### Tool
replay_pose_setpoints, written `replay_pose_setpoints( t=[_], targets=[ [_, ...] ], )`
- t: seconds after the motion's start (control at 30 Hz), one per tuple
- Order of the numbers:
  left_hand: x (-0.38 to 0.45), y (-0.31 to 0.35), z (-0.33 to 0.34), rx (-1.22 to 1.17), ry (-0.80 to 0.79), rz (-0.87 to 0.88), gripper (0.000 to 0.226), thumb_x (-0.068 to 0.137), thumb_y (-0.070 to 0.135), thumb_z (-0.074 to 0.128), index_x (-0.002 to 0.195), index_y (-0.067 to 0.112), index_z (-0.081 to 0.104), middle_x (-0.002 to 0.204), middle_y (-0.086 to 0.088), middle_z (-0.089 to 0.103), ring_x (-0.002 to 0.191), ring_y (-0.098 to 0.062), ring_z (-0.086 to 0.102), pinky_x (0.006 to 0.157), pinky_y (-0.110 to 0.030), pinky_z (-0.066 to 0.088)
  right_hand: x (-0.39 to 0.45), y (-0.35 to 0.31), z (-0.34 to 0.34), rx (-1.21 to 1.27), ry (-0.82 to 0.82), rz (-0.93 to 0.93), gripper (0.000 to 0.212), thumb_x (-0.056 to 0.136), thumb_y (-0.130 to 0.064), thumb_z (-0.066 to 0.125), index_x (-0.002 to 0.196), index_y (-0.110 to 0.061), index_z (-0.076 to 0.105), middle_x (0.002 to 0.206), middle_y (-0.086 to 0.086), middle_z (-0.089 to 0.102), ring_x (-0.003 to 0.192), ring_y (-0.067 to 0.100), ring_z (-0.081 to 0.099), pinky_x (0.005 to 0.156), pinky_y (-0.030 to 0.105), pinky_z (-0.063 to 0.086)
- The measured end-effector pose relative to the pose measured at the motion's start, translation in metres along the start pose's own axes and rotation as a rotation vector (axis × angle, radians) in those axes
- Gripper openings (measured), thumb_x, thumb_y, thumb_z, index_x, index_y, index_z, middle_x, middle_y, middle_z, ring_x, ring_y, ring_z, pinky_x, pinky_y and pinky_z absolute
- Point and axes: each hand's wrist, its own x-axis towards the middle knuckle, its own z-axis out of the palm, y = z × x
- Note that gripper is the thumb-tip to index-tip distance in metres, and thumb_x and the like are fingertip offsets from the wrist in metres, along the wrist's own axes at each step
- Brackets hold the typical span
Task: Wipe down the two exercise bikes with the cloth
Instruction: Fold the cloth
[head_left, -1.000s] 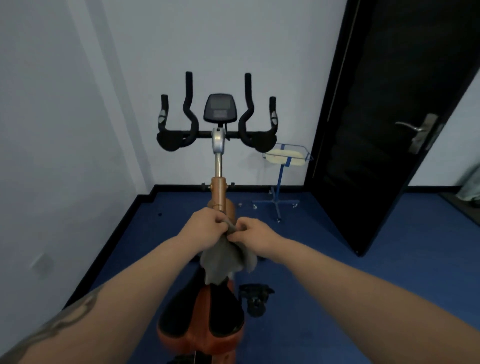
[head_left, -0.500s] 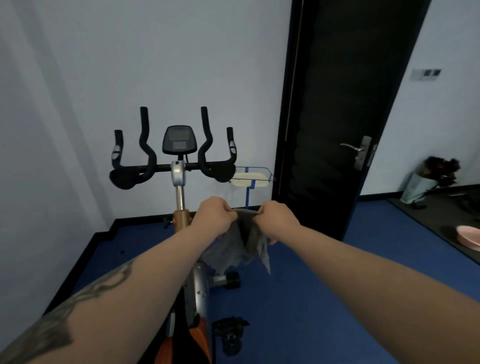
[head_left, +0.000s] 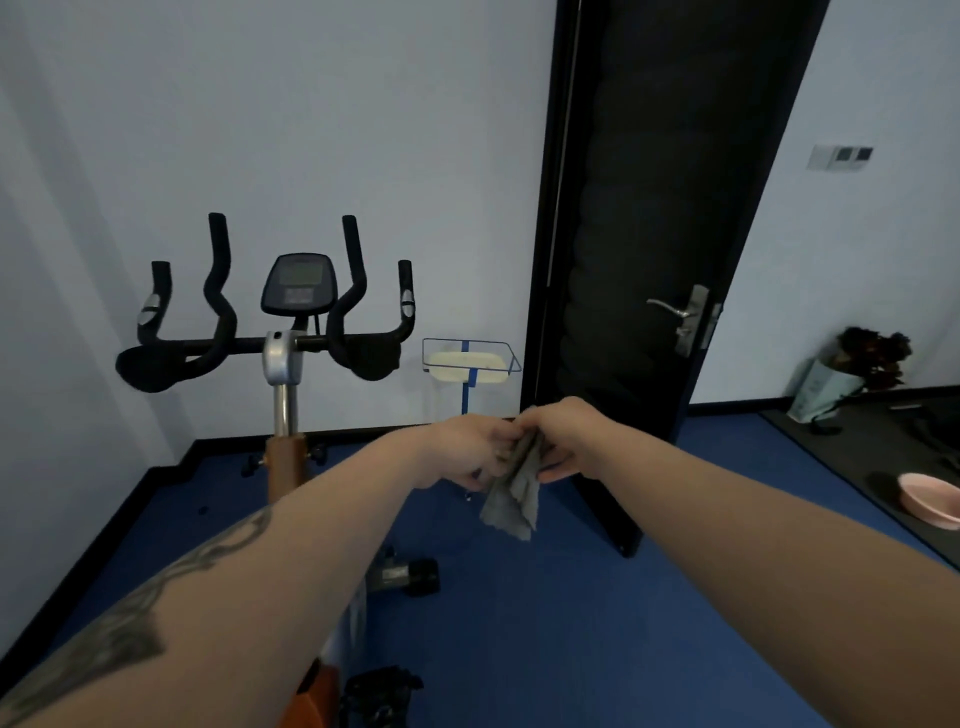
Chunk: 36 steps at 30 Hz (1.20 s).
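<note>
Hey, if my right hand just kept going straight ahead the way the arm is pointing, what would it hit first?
Most likely the left hand: the right hand points left and forward, and both grip the cloth between them. Beyond that stands the blue-framed stand, though depth is unclear.

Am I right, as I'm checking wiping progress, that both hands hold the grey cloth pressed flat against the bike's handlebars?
Not quite. The head view shows both hands, left hand and right hand, gripping the grey cloth, but it hangs in mid-air between them, well clear of the handlebars, to their right and in front of the black door. It touches no part of the bike.
</note>
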Motion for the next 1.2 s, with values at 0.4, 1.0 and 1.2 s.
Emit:
replay_pose_setpoints(
  t=[0.4,1.0,1.2],
  targets=[
    [0.128,0.04,-0.024,0.322,0.36,-0.113,0.027,0.095,0.007,0.055,0.119,0.008,0.067,0.128,-0.009,0.062,0.12,-0.024,0.055,0.099,-0.027,0.041,0.111,-0.014,-0.14,-0.742,0.054,-0.224,0.028,0.096,-0.01,0.053,0.123,-0.008,0.062,0.12,0.013,0.062,0.104,0.026,0.061,0.087,0.036,0.055],
    [0.388,0.007,-0.203,0.315,0.388,-0.205,0.032,0.1,0.007,0.044,0.126,0.001,0.061,0.133,-0.015,0.056,0.123,-0.03,0.051,0.104,-0.029,0.04,0.417,-0.114,-0.137,-0.551,0.017,-0.081,0.03,0.094,-0.017,0.059,0.122,-0.005,0.06,0.117,0.018,0.064,0.106,0.03,0.063,0.086,0.039,0.055],
    [0.48,-0.005,-0.254,0.346,0.47,-0.236,0.035,0.099,0.005,0.04,0.124,0.008,0.064,0.133,-0.009,0.058,0.122,-0.026,0.053,0.101,-0.03,0.042,0.526,-0.146,-0.138,-0.493,0.04,-0.07,0.026,0.095,-0.014,0.058,0.118,-0.004,0.063,0.114,0.018,0.065,0.105,0.03,0.063,0.086,0.039,0.055]
  ],
)
